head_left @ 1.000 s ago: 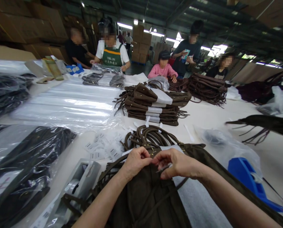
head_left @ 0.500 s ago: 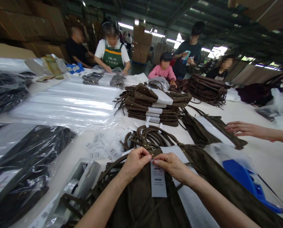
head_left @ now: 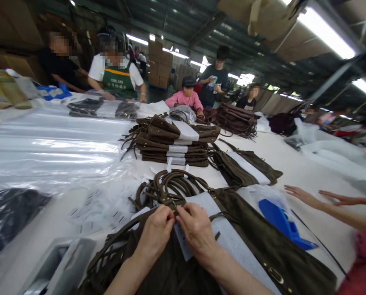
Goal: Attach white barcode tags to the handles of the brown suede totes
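A dark brown bag (head_left: 167, 262) lies in front of me, its looped handles (head_left: 177, 182) at the far side. My left hand (head_left: 159, 229) is closed in a pinch at the bag's top edge; what its fingertips hold is too small to tell. Right beside it, my right hand (head_left: 195, 227) is closed too, pinching the top of a pale printed tag (head_left: 183, 241) that is partly hidden under the hand. White paper (head_left: 232, 246) lies across another brown bag (head_left: 272, 229) on the right.
Stacked brown bags (head_left: 177, 141) stand ahead, clear plastic sheets (head_left: 54, 143) to the left. Loose tags (head_left: 109, 213) and a grey dispenser (head_left: 60, 262) are at left. A blue tool (head_left: 281, 219) lies right, near another person's hands (head_left: 306, 196). Several people are across the table.
The view has swung right. My hands have closed in tighter together at the bag's top, and my right hand now covers much of the tag. A second hand of the person at right has appeared.
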`<state>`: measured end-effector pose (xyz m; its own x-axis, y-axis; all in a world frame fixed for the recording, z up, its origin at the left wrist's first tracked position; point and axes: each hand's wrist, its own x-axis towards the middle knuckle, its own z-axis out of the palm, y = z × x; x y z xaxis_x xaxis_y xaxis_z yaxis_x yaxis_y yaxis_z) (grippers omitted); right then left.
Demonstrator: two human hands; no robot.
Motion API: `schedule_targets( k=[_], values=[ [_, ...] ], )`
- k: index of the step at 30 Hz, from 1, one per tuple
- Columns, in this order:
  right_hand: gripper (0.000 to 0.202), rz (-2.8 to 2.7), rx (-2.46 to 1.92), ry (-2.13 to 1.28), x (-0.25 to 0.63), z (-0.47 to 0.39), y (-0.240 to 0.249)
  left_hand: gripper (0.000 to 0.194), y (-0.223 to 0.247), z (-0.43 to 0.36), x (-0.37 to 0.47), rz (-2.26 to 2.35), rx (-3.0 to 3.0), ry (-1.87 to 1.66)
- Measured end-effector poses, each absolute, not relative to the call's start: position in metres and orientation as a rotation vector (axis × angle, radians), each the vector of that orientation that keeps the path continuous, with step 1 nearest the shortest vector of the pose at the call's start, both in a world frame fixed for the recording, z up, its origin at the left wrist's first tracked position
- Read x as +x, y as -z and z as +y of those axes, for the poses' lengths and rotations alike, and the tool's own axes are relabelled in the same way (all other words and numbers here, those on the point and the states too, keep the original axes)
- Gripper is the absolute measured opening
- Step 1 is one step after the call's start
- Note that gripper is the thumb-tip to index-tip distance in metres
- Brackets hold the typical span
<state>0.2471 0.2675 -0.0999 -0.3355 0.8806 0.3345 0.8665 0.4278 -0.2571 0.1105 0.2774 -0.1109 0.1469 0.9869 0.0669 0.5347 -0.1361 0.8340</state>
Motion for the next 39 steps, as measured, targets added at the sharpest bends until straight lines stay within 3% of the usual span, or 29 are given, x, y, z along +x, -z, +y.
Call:
schedule_targets(
  k=[3, 6, 14, 18, 30, 39],
  values=[
    [0.021, -2.263, -1.384, 0.224, 0.248, 0.267, 0.105, 0.013, 0.118, 0.279, 0.112, 1.468, 1.809, -0.871],
    [0.02, -2.184, -1.321, 0.15, 0.248, 0.266, 0.108, 0.013, 0.125, 0.28, 0.113, 1.477, 1.84, -0.902],
    [0.01, -1.538, -1.173, -1.205, 0.246, 0.273, 0.11, 0.01, 0.126, 0.277, 0.109, 1.527, 1.846, -0.929],
    [0.022, -1.162, -1.029, -1.592, 0.251, 0.274, 0.111, 0.007, 0.119, 0.274, 0.107, 1.564, 1.772, -0.976],
    [0.025, -0.958, -1.153, -1.608, 0.249, 0.274, 0.116, 0.012, 0.115, 0.269, 0.105, 1.556, 1.527, -1.062],
    [0.028, -0.862, -1.171, -1.598, 0.246, 0.277, 0.114, 0.02, 0.116, 0.27, 0.104, 1.434, 1.725, -1.063]
  ],
)
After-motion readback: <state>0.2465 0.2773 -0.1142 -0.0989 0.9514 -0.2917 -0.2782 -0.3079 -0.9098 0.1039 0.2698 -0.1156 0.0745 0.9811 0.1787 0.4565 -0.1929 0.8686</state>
